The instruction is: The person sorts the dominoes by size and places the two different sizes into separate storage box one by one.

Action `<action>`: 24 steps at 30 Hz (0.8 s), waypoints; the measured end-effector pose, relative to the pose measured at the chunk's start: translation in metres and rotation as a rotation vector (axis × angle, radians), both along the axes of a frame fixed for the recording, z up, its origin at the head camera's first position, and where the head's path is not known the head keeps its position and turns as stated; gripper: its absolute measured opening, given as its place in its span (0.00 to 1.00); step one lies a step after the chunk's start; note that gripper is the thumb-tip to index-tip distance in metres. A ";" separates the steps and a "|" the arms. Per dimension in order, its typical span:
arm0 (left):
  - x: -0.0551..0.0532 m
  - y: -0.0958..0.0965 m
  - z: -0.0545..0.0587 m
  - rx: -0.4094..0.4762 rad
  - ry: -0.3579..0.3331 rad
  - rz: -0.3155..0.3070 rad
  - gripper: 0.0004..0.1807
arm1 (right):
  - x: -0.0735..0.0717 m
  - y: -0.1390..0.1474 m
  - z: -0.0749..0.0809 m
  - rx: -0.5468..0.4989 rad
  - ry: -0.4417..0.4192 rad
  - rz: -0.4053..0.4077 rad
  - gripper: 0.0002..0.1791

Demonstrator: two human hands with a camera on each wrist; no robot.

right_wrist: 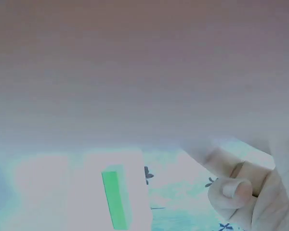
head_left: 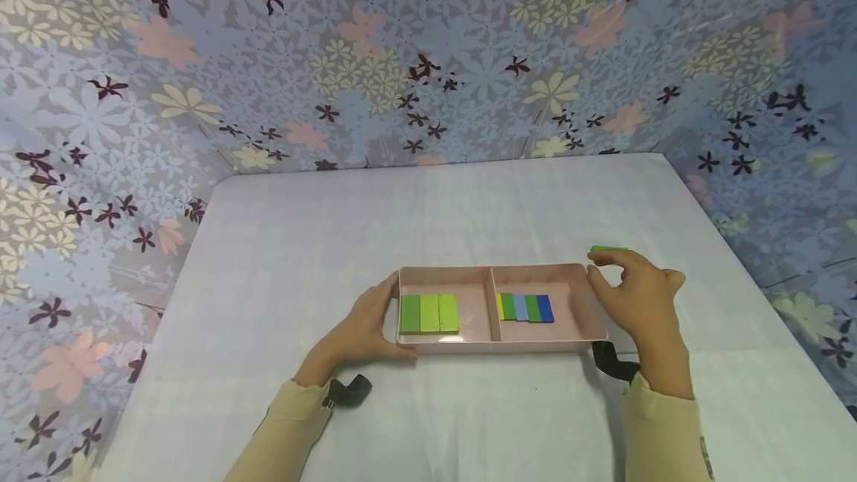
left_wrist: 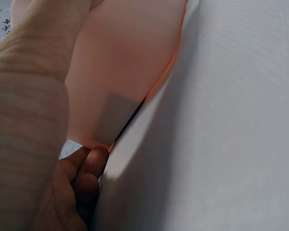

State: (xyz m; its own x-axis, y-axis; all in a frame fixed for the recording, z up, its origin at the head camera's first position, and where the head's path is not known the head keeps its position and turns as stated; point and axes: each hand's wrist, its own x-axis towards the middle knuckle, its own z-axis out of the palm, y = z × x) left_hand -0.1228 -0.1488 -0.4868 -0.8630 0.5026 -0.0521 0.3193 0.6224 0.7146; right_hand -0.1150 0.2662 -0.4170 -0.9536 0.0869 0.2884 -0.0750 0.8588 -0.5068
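Observation:
A pale pink tray (head_left: 462, 346) with two compartments lies across the middle of the table. My left hand (head_left: 361, 326) grips its left end, thumb along the front wall; in the left wrist view curled fingers (left_wrist: 89, 168) sit at the pink wall. Three green blocks (head_left: 429, 314) stand side by side in the left compartment. The right compartment has a row of yellow, green and blue blocks (head_left: 525, 307). My right hand (head_left: 643, 296) is at the tray's back right corner, thumb and forefinger apart. A green block (head_left: 609, 248) shows just behind the forefinger, and stands apart from the fingers in the right wrist view.
A white cloth covers the table (head_left: 375, 222). Flower-patterned fabric (head_left: 428, 58) rises behind it and at both sides. Black wrist mounts (head_left: 348, 391) stick out beside the sleeves, near the tray's front edge.

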 end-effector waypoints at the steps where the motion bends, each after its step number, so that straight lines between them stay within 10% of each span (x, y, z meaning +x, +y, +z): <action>1: 0.000 0.000 0.000 0.003 0.002 -0.001 0.74 | 0.000 0.002 -0.001 0.000 -0.005 -0.006 0.15; 24: -0.001 -0.001 0.000 0.011 -0.002 -0.006 0.74 | -0.027 0.034 -0.014 0.173 -0.216 -0.226 0.23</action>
